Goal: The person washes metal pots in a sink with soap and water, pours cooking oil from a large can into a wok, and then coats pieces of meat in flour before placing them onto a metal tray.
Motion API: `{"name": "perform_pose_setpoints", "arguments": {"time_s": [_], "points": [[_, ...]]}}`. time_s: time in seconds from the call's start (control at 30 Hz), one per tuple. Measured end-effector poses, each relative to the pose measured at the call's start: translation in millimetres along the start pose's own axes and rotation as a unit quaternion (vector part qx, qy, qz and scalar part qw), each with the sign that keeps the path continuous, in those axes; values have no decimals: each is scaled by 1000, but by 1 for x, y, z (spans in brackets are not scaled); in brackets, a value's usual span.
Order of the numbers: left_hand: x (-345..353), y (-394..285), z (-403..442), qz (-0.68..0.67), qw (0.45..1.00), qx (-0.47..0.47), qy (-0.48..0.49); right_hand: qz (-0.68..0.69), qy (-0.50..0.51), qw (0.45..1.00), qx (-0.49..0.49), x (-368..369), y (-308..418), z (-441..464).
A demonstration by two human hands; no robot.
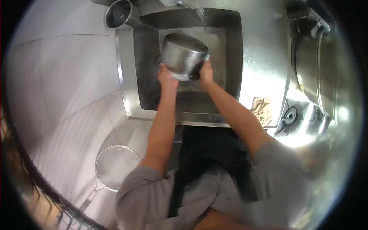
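Observation:
Over the sink (180,117) I hold a steel pot (182,55), tipped so that its base faces up and away from me. My left hand (167,78) is closed on its rim at the left, near a side handle. On the right side of the rim, my right hand (206,73) grips it, with something pale blue or white by the fingers that I cannot make out. Water (201,15) runs from the faucet (179,4) behind the pot. The pot's inside is hidden from view.
A metal cylindrical container (118,14) stands at the sink's back left corner. A crumpled brown cloth or paper (262,110) lies on the steel counter (264,50) to the right. Beyond it are a gas burner (290,115) and a large pot (310,73). A round strainer (118,168) hangs at lower left.

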State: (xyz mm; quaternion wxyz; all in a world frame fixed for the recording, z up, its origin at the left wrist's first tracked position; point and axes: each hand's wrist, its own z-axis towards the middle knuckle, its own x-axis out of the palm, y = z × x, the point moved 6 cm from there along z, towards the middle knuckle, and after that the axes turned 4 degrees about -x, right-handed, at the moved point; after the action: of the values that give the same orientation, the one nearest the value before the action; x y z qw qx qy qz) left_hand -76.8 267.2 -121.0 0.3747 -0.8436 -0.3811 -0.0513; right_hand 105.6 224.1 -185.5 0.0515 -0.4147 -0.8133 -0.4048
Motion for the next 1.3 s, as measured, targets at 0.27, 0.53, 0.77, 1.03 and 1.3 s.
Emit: {"name": "perform_pose_setpoints", "arguments": {"time_s": [0.27,0.53,0.77,1.03,1.3], "points": [[63,-27,-58,299,940,151,-68,-460,81,814,-345,105,76,-50],[51,-72,-86,355,904,238,9,-164,195,954,157,71,55,57],[41,-93,-34,611,765,203,-13,-132,224,958,-120,154,114,23],[107,-90,-43,667,677,305,66,-374,267,859,-227,350,171,44],[227,-72,4,744,526,220,350,-679,357,615,-185,140,221,39]]}}
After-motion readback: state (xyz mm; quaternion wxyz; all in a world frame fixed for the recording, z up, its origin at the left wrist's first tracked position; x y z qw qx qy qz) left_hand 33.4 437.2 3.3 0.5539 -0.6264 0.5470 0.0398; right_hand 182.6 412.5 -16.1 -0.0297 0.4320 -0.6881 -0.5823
